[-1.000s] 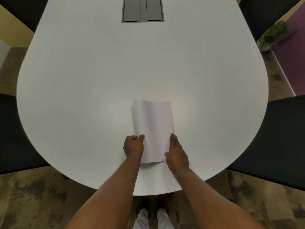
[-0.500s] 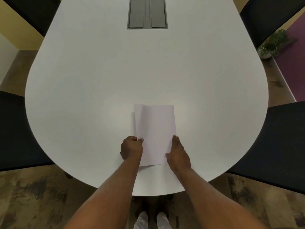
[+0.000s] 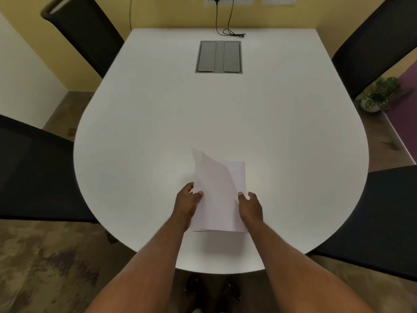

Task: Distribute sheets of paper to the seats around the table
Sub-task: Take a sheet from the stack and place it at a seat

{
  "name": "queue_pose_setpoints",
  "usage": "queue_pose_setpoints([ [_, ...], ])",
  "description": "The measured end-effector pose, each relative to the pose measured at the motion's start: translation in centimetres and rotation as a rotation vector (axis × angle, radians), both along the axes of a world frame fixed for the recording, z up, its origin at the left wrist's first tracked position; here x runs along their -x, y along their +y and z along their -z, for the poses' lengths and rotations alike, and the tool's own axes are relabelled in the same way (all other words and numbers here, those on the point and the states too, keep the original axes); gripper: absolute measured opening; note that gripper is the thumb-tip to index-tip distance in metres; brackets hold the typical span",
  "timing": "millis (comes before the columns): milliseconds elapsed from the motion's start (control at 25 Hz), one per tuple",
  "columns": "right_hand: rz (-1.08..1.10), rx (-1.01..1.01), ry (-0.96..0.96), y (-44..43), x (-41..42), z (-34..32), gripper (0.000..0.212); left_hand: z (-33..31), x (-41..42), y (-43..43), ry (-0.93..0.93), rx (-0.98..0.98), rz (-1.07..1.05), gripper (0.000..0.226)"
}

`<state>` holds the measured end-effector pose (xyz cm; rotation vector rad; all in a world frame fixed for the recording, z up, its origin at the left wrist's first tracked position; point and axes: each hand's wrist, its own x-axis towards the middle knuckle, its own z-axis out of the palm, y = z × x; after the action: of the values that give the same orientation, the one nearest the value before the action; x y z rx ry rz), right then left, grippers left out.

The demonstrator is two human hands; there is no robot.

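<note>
While filling most of the view, white table [image 3: 158,136] with a rounded near end and a straight far edge against a yellow wall. Four black chairs around it: near left [image 3: 33,175], near right [image 3: 383,222], far left [image 3: 88,37], far right [image 3: 370,48], each pushed up to the table's side. Patterned brown carpet [image 3: 45,267] below. Grey two-flap cable hatch [image 3: 218,57] set into the tabletop toward the far end, well apart from the papers. Black cord [image 3: 230,32] trailing from wall sockets onto the far edge, coiled just beyond the hatch. Small potted plant [image 3: 379,96] on the floor at right, between the two right-hand chairs.

Sheets of paper [image 3: 216,195] in a thin stack near the rounded end, lower edge close above the table, top sheet peeled up at its far left corner and curling over toward the right, uncovering the far right corner of the sheet below. Left hand [image 3: 187,204] at the stack's left edge, thumb on top, fingers tucked beneath, pinching the paper. Right hand [image 3: 250,208] at the right edge, thumb tip on the sheet's face, fingers curled behind, also pinching. Bare forearms covering the table's near rim; nothing else on the tabletop between hands and hatch.
</note>
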<state>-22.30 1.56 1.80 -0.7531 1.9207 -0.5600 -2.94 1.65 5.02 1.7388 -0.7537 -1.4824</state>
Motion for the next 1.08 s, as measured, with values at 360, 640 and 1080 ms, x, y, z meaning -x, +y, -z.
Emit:
queue_pose_setpoints([
  [360,0.128,0.06,-0.482,0.1,-1.9,-4.1,0.03,-5.6,-4.4,2.9,0.015,0.038,-0.034,0.038],
  [640,0.035,0.271,-0.516,-1.2,-5.9,-8.4,0.012,-8.7,-9.2,4.3,-0.168,0.14,-0.174,0.019],
  [1080,0.008,0.575,-0.18,-4.1,-20.2,-11.4,0.031,-11.3,-23.0,1.6,-0.293,0.229,-0.231,0.014],
])
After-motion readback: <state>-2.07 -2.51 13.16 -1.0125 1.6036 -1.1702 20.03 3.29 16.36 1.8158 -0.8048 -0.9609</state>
